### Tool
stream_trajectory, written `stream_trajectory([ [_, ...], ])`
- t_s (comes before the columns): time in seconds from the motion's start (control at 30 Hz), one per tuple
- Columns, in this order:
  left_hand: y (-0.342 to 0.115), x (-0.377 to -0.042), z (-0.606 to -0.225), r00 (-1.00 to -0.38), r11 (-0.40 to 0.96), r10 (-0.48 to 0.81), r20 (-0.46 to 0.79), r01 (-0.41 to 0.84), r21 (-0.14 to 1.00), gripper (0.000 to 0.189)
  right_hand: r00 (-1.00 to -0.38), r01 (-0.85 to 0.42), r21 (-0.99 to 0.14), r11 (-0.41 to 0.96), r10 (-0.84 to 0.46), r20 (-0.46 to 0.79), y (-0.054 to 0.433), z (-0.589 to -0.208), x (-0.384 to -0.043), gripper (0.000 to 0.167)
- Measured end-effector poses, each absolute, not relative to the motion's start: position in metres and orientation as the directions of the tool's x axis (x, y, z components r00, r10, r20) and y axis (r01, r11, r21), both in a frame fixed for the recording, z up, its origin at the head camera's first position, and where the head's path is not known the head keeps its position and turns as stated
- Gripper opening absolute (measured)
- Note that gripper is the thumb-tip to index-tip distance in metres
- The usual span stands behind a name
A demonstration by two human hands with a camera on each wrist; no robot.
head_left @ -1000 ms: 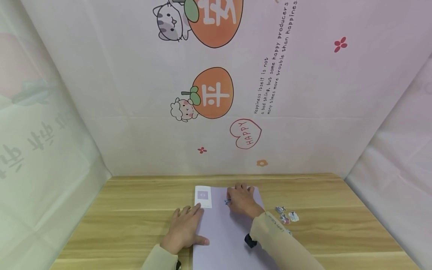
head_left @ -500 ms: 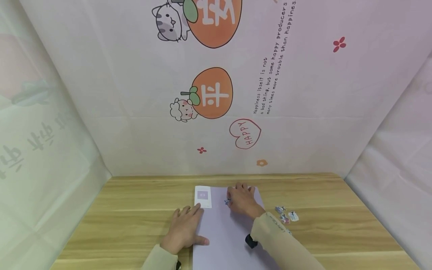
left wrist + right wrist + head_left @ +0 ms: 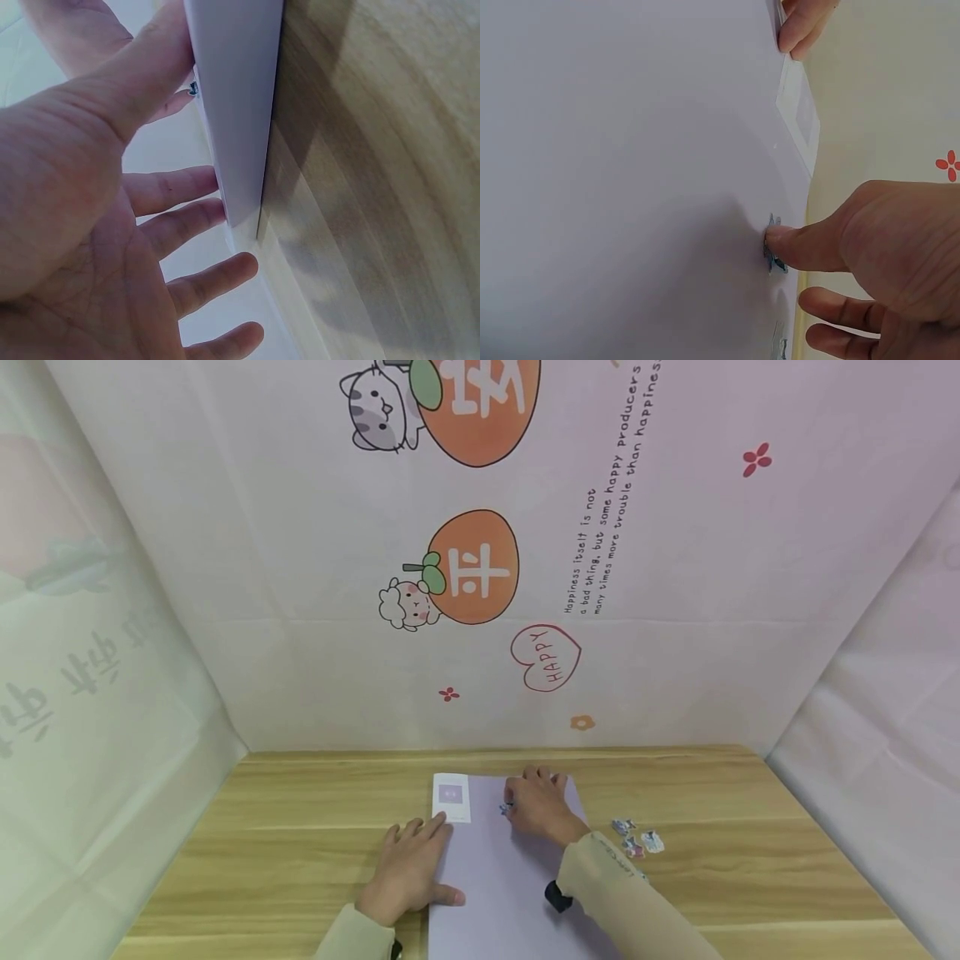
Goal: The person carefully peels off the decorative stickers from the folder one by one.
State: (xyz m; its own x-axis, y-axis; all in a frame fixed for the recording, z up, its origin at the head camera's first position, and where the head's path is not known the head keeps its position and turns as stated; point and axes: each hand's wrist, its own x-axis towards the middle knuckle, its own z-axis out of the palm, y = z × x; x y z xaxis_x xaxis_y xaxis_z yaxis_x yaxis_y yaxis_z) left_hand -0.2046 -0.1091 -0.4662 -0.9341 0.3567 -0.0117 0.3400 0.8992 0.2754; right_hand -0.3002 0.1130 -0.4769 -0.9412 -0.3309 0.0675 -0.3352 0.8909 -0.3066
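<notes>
A flat pale purple slab with a thick side, like a book or box, lies on the table. My left hand rests along its left edge, fingers spread; the left wrist view shows the thumb and two fingertips against its side. Near the far edge, the thumb of my right hand presses a small blue cartoon sticker onto the purple surface. Low in the right wrist view, a second sticker lies beside it. A white label with a purple square covers the far left corner.
Several loose cartoon stickers lie on the wood-grain table, right of the slab by my right forearm. Behind the table hangs a white printed cloth, with more cloth at both sides.
</notes>
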Motion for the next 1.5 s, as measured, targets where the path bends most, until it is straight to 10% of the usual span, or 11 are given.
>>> stream_trajectory([
  [1.5,-0.107,-0.202,-0.462,-0.939,0.912,0.342,-0.032,0.324,0.252,0.099,-0.867,-0.469,-0.214,0.857,-0.401,0.295,0.118,-0.484,-0.281,0.021],
])
